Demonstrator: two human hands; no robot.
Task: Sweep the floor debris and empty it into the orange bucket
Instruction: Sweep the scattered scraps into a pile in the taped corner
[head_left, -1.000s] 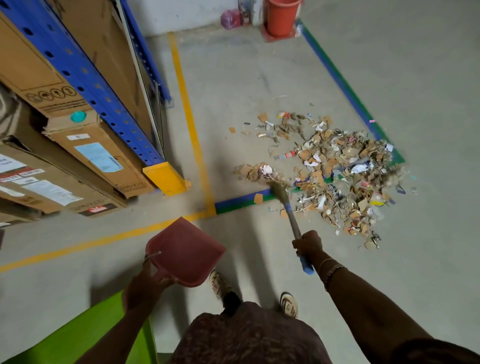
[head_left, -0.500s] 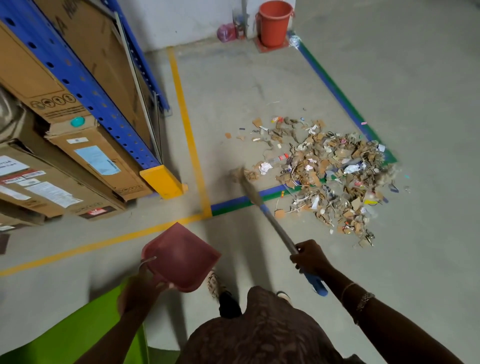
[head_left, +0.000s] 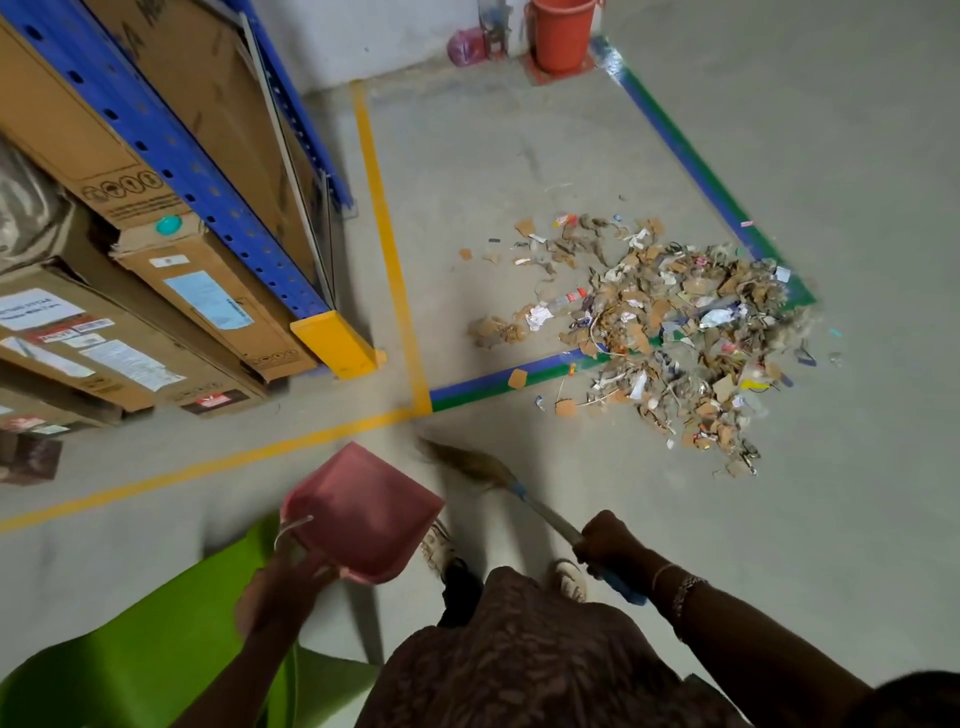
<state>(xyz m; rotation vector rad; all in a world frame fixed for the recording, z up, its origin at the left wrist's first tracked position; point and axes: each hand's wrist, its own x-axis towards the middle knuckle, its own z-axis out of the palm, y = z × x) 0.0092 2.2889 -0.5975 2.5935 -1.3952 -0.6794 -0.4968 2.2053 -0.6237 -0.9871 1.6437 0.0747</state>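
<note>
A pile of cardboard scraps, paper and plastic debris lies on the grey floor across the blue-green tape line. My right hand grips the handle of a broom, whose brown bristles are lifted near my feet, well short of the pile. My left hand holds a pink dustpan by its handle, tilted in the air beside the broom head. The orange bucket stands at the far wall, beyond the pile.
A blue rack with large cardboard boxes fills the left, with a yellow post guard at its foot. Yellow floor lines run past it. Something green lies at lower left. A pink object sits by the bucket.
The broom head has swung back from the left edge of the pile toward my feet, near the dustpan. A small clump of scraps stays at the pile's left edge.
</note>
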